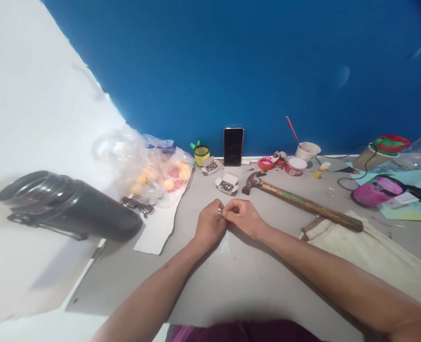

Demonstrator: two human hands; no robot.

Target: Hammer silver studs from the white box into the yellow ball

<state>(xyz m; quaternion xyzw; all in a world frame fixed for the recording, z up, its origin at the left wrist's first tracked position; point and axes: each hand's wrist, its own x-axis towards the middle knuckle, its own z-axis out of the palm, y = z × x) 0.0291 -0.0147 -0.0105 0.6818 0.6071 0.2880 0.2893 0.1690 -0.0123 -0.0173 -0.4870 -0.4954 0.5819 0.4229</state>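
Left hand [208, 227] and right hand [243, 217] meeting over grey table [232, 285], fingertips of both pinching small shiny metal piece [219, 213] between them; open box of metal bits [226, 184] lying just beyond hands; hammer [299, 202] resting to right, near cloth [370, 251]

A grey table [232, 285] carries a hammer [299, 202] at two o'clock, a cloth [367, 251] beside it, small open boxes [226, 184] at twelve, a dark flask [68, 206] at nine.
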